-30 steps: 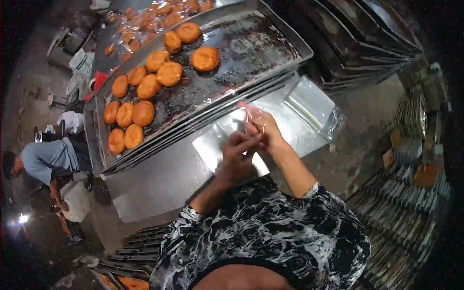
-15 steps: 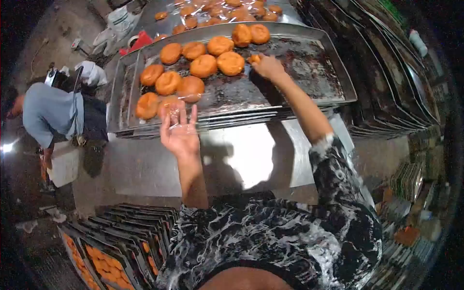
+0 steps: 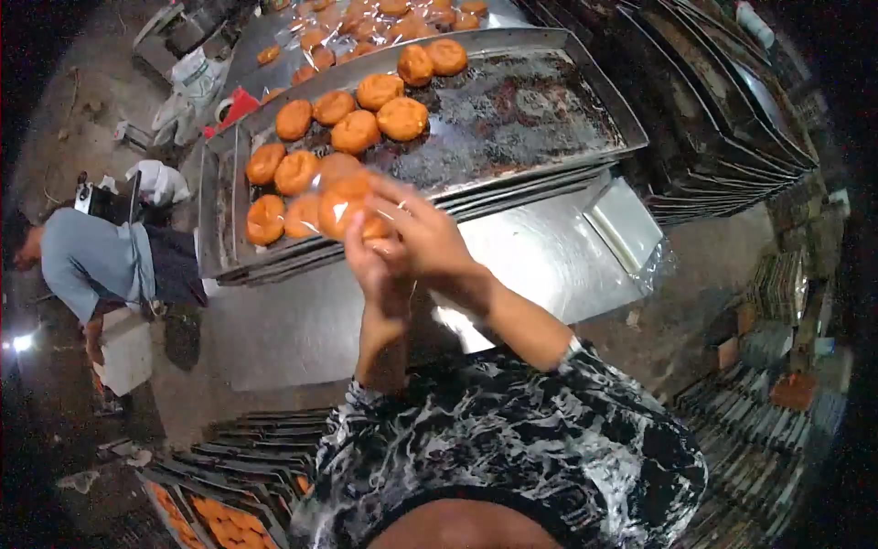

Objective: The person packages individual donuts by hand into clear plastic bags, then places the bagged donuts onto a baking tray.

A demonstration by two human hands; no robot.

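My left hand (image 3: 377,274) and my right hand (image 3: 425,229) meet at the near edge of the metal baking tray (image 3: 512,110). Between them is a round, orange-brown bun (image 3: 346,206), blurred by motion, with shiny clear plastic around it. The fingers of both hands are closed about this bun; some fingertips are hidden or smeared. Several unwrapped buns (image 3: 355,133) lie on the left half of the tray, and one more bun (image 3: 265,220) sits in its near left corner. Dark baked-on stains cover the tray's right half.
Behind the tray, many plastic-wrapped buns (image 3: 366,37) are heaped on the metal table (image 3: 293,339). A stack of clear plastic bags (image 3: 625,224) lies at right. Stacked trays (image 3: 722,119) stand far right, and racked trays (image 3: 247,448) near left. Another person (image 3: 96,256) bends at left.
My right hand has come from the tray's middle with a bun to my left hand. The left hand, formerly spread under clear plastic, has closed. The view has shifted slightly.
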